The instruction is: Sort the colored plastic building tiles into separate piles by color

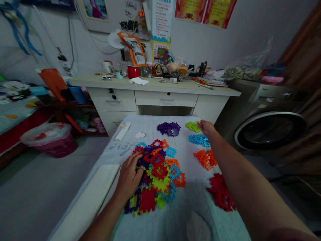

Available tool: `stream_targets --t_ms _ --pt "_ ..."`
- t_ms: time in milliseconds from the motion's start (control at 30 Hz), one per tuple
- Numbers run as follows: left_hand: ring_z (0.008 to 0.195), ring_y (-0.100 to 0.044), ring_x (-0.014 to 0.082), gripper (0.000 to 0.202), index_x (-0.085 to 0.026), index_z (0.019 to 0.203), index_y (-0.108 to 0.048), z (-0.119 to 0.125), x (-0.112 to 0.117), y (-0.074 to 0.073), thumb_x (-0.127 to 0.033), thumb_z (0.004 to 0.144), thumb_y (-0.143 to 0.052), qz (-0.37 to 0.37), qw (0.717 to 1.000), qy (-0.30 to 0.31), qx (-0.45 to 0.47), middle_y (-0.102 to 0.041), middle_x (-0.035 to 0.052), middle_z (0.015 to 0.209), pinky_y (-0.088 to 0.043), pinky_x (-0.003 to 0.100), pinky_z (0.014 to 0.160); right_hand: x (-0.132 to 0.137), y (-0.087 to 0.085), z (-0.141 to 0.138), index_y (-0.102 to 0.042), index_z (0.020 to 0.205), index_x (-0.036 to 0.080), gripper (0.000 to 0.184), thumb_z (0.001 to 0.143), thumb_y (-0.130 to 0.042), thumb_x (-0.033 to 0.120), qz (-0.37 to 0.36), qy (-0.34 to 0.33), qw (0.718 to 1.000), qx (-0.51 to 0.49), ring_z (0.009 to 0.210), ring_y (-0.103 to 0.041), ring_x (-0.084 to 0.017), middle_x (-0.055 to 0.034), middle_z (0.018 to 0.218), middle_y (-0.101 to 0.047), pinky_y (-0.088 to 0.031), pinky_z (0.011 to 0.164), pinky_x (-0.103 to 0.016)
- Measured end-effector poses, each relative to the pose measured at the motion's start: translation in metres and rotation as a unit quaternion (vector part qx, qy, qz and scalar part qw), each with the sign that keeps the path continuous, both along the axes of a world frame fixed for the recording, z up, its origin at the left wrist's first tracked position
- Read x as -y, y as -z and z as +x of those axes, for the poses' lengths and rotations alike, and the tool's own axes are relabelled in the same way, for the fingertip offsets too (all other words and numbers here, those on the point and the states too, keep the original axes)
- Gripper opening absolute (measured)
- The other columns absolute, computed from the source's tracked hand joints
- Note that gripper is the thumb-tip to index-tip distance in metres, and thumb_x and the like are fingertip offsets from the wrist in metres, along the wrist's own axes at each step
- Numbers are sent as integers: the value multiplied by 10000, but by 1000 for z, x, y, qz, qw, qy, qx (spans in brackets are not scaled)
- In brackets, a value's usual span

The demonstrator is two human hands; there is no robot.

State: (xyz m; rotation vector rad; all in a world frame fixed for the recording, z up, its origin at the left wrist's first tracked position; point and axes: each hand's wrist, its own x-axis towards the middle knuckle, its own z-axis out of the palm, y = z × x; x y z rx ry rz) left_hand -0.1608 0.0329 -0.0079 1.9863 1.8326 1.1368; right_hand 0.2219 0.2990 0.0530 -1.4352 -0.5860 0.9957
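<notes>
A mixed heap of flat plastic interlocking building pieces (157, 170) in red, purple, orange, blue and green lies mid-table. My left hand (130, 175) rests on its left side, thumb and fingers apart, touching pieces there. At the far right, my right hand (207, 127) has its fingertips closed on a green interlocking piece at the edge of the green pile (192, 126). Single-colour piles lie around: purple (169, 129), blue (198, 140), orange (205, 159) and red (220, 192). My right forearm partly covers the blue, orange and red ones.
A white strip-shaped object (122, 131) and a small white piece (140, 135) lie at the far left of the cloth-covered table (195, 201). Beyond stands a white desk (165, 99) with jars and papers. A washing machine (271, 113) is right, a pink bin (54, 144) left.
</notes>
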Motion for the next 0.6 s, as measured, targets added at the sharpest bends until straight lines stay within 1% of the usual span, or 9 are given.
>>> stream_targets --t_ms 100,200,400,500,600 --pt "1250 -519 274 389 -207 1189 -594 0 0 -1 -340 846 -466 0 1000 -1 0 -592 100 1295 -388 502 1091 3 2 3 -542 776 161 229 703 -554 -57 0 -6 1000 16 661 -627 -75 9 769 -549 -566 619 -161" --pt "1244 -524 270 386 -216 1193 -589 0 0 0 -333 845 -467 2 1000 3 0 -594 96 1295 -390 500 1089 3 6 4 -549 739 162 217 678 -578 -44 -5 -12 999 41 624 -603 -81 15 726 -544 -539 573 -155" --pt "1253 -517 270 390 -218 1202 -582 -1 0 2 -325 842 -476 8 1000 2 1 -591 95 1301 -389 502 1089 -4 14 3 -606 735 155 199 660 -570 -25 -22 -32 993 107 535 -534 -89 20 634 -544 -482 506 -185" --pt "1252 -518 271 388 -219 1202 -582 -1 0 2 -323 843 -474 10 1000 1 -2 -597 95 1294 -388 506 1090 -6 17 3 -621 710 165 223 622 -581 -36 -22 -33 988 148 533 -511 -87 24 630 -555 -436 486 -179" --pt "1247 -524 271 388 -220 1203 -582 -1 0 1 -323 846 -471 11 1000 2 -5 -600 95 1289 -394 502 1086 -4 19 1 -633 700 172 213 615 -595 -20 -16 -42 984 172 553 -515 -91 21 640 -577 -404 486 -174"
